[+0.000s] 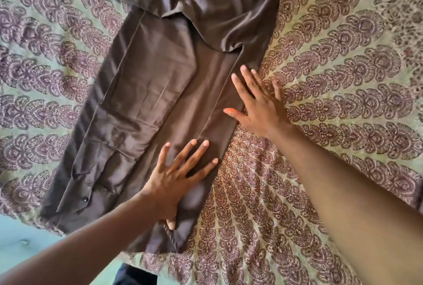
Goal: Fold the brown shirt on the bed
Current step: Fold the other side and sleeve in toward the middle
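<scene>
The brown shirt (155,74) lies stretched out on the bed, running from the upper middle down to the lower left. Its left side is folded inward over the middle, and a sleeve lies spread at the top left. My left hand (180,175) presses flat on the shirt's lower right part with fingers spread. Higher up, my right hand (258,99) lies flat with straight fingers across the shirt's right edge, partly on the bedcover. Neither hand grips the fabric.
A patterned bedcover (332,92) with purple and cream paisley motifs covers the bed all round the shirt. The bed's near edge and a pale teal floor (25,236) show at the lower left.
</scene>
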`<state>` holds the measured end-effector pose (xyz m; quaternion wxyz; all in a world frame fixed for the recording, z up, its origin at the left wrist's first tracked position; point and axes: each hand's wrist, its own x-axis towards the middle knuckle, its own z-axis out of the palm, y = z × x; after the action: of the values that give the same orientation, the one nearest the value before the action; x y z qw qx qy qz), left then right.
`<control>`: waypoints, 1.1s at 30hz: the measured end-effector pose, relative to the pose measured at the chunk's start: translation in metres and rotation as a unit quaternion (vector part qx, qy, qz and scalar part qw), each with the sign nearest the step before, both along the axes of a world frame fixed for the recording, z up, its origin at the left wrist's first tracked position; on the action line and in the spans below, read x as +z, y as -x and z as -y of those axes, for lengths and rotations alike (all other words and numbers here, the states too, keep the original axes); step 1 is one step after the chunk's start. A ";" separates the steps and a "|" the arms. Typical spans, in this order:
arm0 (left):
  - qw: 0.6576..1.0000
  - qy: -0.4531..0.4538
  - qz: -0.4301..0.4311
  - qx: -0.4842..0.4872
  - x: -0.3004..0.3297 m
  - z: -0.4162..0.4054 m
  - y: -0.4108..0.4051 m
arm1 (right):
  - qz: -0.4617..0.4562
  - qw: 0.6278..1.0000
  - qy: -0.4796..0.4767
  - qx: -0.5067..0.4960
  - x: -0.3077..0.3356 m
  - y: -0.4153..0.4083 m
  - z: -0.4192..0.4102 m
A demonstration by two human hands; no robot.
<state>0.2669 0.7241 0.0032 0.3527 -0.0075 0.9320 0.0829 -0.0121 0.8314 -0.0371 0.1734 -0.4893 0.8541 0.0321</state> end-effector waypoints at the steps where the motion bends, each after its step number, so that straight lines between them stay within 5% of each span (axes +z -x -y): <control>1: 1.000 -0.007 -0.002 -0.007 -0.001 0.004 -0.001 | 0.007 1.000 -0.008 -0.013 0.002 0.017 0.009; 6: 0.989 -0.075 -0.124 0.025 0.004 0.012 -0.003 | 0.024 0.998 -0.049 -0.013 0.021 0.062 0.036; 9: 0.934 -0.102 -0.323 0.112 0.004 0.008 0.035 | 0.033 0.999 -0.025 -0.011 0.031 0.065 0.034; 12: 0.910 -0.071 -0.388 0.127 -0.006 0.013 0.105 | 0.090 0.995 0.017 -0.037 0.040 0.074 0.037; 18: 0.955 0.001 -0.288 0.072 -0.041 0.044 0.188 | 0.101 0.990 0.073 -0.066 0.056 0.098 0.050; 26: 0.942 -0.011 -0.322 0.088 -0.058 0.049 0.188 | 0.047 0.991 0.077 -0.102 0.067 0.163 0.079; 30: 0.937 -0.020 -0.335 0.092 -0.065 0.051 0.189 | -0.065 0.983 0.171 -0.007 0.082 0.186 0.121; 33: 0.930 -0.029 -0.352 0.100 -0.064 0.053 0.190 | -0.053 0.990 0.118 0.048 0.093 0.201 0.159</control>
<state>0.0772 0.6712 -0.0610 -0.0079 -0.0605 0.9880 0.1421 -0.2129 0.6725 0.0560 0.0671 -0.5444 0.8354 -0.0350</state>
